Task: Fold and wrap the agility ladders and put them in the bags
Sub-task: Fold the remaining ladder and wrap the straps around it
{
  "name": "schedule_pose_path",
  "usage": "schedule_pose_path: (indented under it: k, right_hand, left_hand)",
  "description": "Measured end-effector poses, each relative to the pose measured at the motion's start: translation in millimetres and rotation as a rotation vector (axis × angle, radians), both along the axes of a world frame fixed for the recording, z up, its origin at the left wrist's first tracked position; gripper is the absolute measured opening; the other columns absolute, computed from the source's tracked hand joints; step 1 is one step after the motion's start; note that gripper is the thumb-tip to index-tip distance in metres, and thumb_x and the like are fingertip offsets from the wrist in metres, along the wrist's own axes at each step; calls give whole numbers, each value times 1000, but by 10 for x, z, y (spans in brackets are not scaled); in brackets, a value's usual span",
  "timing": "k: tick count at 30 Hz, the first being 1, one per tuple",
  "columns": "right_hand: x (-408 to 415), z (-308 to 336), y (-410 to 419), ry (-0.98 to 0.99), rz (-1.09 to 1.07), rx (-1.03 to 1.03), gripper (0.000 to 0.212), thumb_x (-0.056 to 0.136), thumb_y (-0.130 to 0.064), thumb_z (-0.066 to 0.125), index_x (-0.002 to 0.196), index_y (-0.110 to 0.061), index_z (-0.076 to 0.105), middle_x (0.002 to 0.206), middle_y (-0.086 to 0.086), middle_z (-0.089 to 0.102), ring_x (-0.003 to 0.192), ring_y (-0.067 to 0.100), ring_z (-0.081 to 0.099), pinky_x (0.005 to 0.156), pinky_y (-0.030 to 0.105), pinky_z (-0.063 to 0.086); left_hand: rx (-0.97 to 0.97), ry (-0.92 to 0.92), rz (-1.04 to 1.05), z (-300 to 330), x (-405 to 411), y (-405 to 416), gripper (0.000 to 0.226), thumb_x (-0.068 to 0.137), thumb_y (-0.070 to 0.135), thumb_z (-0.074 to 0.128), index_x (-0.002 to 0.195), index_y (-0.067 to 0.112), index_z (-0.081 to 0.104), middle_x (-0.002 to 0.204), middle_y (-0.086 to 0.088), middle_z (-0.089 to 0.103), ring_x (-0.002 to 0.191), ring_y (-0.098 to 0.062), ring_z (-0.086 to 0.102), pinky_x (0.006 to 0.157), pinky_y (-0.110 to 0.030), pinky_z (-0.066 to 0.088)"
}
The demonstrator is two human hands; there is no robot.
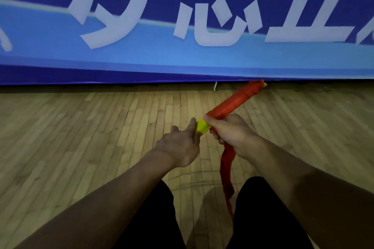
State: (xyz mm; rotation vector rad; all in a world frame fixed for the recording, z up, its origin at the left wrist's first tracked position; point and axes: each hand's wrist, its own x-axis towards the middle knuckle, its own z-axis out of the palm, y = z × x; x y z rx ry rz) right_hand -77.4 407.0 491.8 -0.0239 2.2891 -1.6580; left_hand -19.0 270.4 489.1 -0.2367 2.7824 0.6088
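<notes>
While both bare arms reach out over the wooden floor [81, 127], the person holds a folded ladder bundle [232, 101] up in the air in front of them, slanting from near the hands up and away to the right. Most of the bundle is bound in red strap [227, 168], wound tightly round it, and the loose tail of that strap hangs down from under the right hand between the person's dark trouser legs [153, 218]. The right hand [228, 131] grips the near part of the red wrapping, fingers curled round it with the thumb on top. Yellow rungs [202, 127] stick out of the near end of the wrap, and a few more show at the far tip. The left hand [182, 145] meets that near yellow end, its fingers fairly straight and lying along the rungs, pressed against them rather than closed around. Beyond the floor, a large blue banner [182, 60] with big white characters runs along the wall.
</notes>
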Motion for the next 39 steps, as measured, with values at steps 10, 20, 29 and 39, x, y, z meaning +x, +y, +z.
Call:
schedule_pose_path:
  k: [10,20,29,39]
  right_hand:
    - [43,-112,119,-225,30,-470,21,93,-25,64,78,-10,64,57,0,50,45,10,41,52,26,36]
    - [36,-52,264,-122,111,-39,53,100,-52,47,89,-6,71,59,2,59,48,12,51,57,29,44]
    - [79,-6,-126,-129,50,56,58,82,-69,61,84,-12,69,58,-4,54,45,7,45,48,24,40]
    - [150,-77,-150,-153,-133,15,38,86,-49,70,92,-11,69,62,-1,58,47,8,49,42,20,39]
  left_hand:
    - [1111,-321,142,147,97,-230,36,92,33,65,126,25,56,108,-6,66,91,-33,72,76,-47,60]
    - [782,-69,284,135,45,-257,18,101,22,53,119,22,51,83,-8,57,57,-17,52,50,-29,45]
    - [-300,108,-16,-144,191,31,69,102,55,24,156,22,-1,138,-17,42,120,-37,51,100,-50,44]
    - [18,-28,254,146,-99,-91,57,80,41,78,127,18,53,104,0,57,93,-15,53,75,-29,45]
